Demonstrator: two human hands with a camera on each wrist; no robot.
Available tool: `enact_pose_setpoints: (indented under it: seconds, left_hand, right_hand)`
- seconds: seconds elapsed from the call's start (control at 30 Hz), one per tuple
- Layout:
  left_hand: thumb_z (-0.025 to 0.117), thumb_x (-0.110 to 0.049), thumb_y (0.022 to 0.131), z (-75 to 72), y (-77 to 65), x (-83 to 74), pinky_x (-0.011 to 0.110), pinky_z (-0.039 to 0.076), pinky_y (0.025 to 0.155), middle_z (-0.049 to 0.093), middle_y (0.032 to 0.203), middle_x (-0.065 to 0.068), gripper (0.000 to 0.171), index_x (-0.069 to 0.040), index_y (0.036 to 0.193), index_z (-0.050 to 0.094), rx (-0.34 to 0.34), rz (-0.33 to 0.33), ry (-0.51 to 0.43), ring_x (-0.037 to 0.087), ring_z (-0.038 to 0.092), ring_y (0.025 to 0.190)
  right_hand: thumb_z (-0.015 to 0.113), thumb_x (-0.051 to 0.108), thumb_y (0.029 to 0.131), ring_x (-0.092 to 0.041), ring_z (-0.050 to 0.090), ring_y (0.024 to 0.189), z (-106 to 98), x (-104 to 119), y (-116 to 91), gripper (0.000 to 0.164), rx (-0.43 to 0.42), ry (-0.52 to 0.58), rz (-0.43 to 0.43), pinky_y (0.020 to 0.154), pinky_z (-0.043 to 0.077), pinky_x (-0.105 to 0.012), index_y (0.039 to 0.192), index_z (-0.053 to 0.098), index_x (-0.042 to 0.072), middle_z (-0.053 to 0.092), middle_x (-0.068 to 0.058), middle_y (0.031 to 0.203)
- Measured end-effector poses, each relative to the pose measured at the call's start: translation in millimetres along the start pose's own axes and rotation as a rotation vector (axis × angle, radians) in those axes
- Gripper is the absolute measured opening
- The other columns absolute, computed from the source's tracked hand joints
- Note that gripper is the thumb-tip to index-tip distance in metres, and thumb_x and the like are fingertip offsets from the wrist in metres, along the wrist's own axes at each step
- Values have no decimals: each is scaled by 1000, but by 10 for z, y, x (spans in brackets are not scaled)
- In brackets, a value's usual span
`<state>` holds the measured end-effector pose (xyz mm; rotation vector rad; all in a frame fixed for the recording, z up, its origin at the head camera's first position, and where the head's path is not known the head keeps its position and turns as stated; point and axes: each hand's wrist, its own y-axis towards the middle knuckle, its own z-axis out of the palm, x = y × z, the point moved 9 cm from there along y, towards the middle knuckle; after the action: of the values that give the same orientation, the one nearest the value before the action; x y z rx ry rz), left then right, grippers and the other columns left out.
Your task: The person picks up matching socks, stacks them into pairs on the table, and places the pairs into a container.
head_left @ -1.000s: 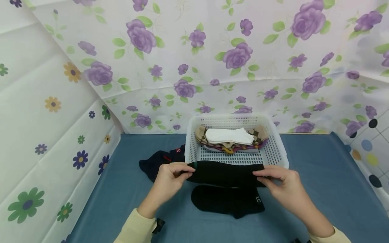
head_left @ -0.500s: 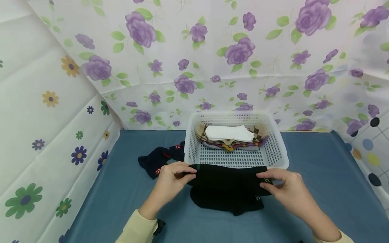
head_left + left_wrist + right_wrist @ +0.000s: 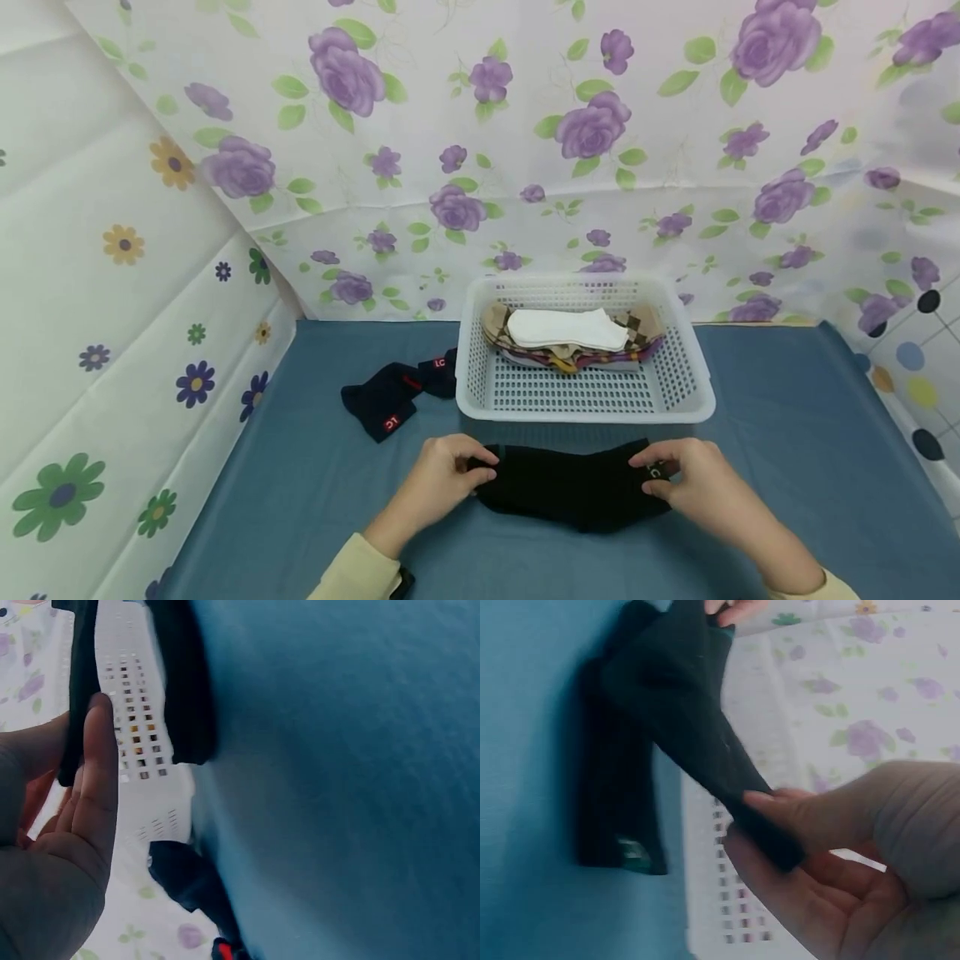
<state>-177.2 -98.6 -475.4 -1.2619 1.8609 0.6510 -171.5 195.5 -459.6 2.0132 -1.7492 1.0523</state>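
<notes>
A black sock (image 3: pixel 566 479) stretches sideways between both hands in front of the basket. My left hand (image 3: pixel 442 482) pinches its toe end, where a thin green line shows, between thumb and fingers. The cuff end, with pale lettering, is pinched by my right hand (image 3: pixel 693 483). A second black sock (image 3: pixel 619 780) lies on the blue table under the held one; the right wrist view shows a gap between the two. In the head view the held sock covers most of it.
Behind the hands stands a white perforated basket (image 3: pixel 585 414) holding several folded socks, a white sock (image 3: pixel 567 328) on top. Dark navy socks (image 3: pixel 380 393) with red labels lie left of the basket on the blue table (image 3: pixel 315 500). A floral sheet (image 3: pixel 420 158) hangs behind.
Both hands have brought the held sock down and toward the person, from over the basket's front edge to over the second sock. The navy socks are now less covered by the left hand.
</notes>
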Motion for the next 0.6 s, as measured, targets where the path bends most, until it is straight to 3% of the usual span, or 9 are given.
enact_pose_setpoints:
  seconds: [0.27, 0.6]
  left_hand:
    - [72, -17, 83, 95, 63, 237, 26, 49, 47, 65, 88, -3, 15, -18, 97, 72, 25, -137, 19, 13, 64, 56]
    - [73, -16, 81, 123, 91, 286, 27, 46, 43, 65, 68, 0, 13, -17, 95, 72, 31, -156, 55, 13, 60, 50]
  right_hand:
    - [75, 2, 74, -7, 58, 71, 175, -101, 131, 28, -59, -60, -23, 53, 45, -22, 96, 71, 20, 70, 1, 97]
    - [74, -2, 73, -7, 52, 63, 273, -203, 237, 30, -87, -93, -35, 52, 42, -23, 93, 70, 21, 69, 3, 92]
